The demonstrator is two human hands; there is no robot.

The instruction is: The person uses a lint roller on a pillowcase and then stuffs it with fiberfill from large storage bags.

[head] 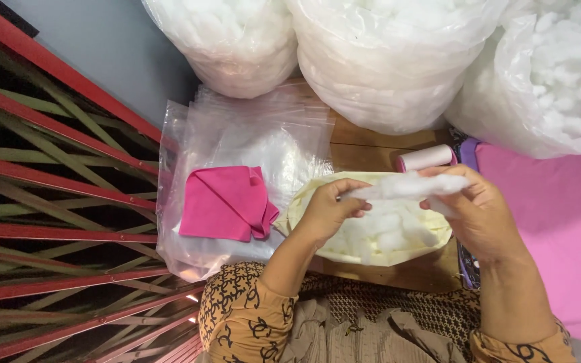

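My left hand and right hand pinch a white fluff tuft between them. I think I'm stuffing. Just under my grip sits the half-full cream cloth cover; next, push fluff down gently.

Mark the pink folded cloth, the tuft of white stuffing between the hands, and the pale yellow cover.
pink folded cloth point(223, 204), head view, centre.
tuft of white stuffing point(408, 185), head view, middle.
pale yellow cover point(304, 202), head view, left rim.

Mustard-yellow sleeves with black swirl print; beige ruffled garment front; bare hands, no rings visible.
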